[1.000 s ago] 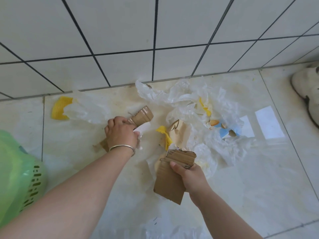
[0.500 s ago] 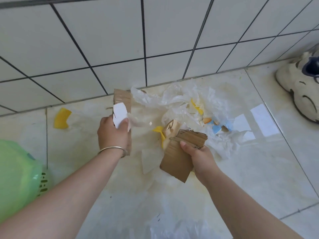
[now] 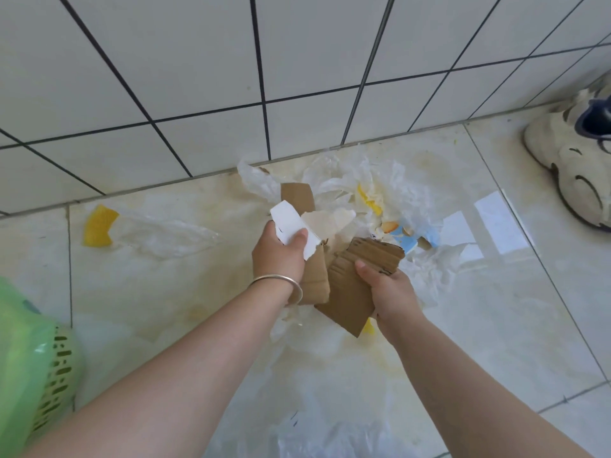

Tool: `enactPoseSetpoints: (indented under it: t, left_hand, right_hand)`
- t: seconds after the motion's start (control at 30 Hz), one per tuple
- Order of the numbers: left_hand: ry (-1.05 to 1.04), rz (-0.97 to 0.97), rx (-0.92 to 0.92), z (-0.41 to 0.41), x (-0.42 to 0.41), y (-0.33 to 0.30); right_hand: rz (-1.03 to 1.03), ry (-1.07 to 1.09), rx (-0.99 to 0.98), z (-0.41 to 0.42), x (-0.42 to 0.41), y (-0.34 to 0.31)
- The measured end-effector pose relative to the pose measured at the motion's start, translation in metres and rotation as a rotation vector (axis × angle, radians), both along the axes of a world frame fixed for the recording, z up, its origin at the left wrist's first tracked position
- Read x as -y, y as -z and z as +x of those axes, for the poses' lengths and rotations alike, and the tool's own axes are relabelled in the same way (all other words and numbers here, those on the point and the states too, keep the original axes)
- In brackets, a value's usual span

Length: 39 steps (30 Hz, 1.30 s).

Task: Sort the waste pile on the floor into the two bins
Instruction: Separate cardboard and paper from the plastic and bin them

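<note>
Both hands have been brought together: left hand grips white card, right hand cardboard; plastic pile remains unsorted on floor.

Waste pile: crumpled plastic, cardboard scraps; green bin left, perhaps lined.

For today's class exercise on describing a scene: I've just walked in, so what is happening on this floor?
A person is sorting rubbish on a tiled floor. The left hand has a grip on a strip of brown cardboard and a white paper scrap; the right hand holds a torn corrugated cardboard piece. Crumpled plastic bags and a yellow piece lie on the floor. A green bin stands at the left edge.
</note>
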<state>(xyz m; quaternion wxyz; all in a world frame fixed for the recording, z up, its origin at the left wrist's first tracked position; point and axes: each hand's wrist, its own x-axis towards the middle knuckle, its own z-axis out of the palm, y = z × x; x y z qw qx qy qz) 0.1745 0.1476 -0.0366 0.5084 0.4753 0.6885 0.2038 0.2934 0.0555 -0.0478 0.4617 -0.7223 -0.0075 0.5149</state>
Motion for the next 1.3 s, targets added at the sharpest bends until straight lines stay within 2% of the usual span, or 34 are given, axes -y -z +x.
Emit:
enactPoseSetpoints:
  t: [0.13, 0.23, 0.47, 0.7, 0.9, 1.03, 1.3]
  left_hand:
    - [0.104, -0.019, -0.034, 0.006, 0.010, 0.008]
    - [0.191, 0.005, -0.118, 0.005, 0.012, 0.013]
    - [0.231, -0.008, -0.116, 0.012, 0.010, 0.019]
    - [0.225, -0.131, -0.051, 0.007, 0.015, 0.027]
    - [0.268, -0.130, 0.044, -0.004, 0.018, 0.013]
    - [0.197, -0.106, 0.118, -0.016, 0.025, -0.002]
    - [0.158, -0.054, 0.123, -0.060, 0.054, -0.042]
  right_hand:
    - [-0.090, 0.043, 0.151, 0.022, 0.014, 0.003]
    - [-0.122, 0.103, 0.179, 0.034, 0.019, 0.004]
    - [-0.036, 0.021, -0.055, 0.024, 0.016, 0.008]
    - [-0.048, -0.007, -0.107, 0.012, 0.019, 0.018]
    - [0.018, -0.032, -0.101, 0.004, 0.017, 0.009]
    - [0.048, -0.041, -0.063, -0.006, 0.017, -0.003]
    - [0.213, -0.057, -0.135, -0.044, 0.040, -0.040]
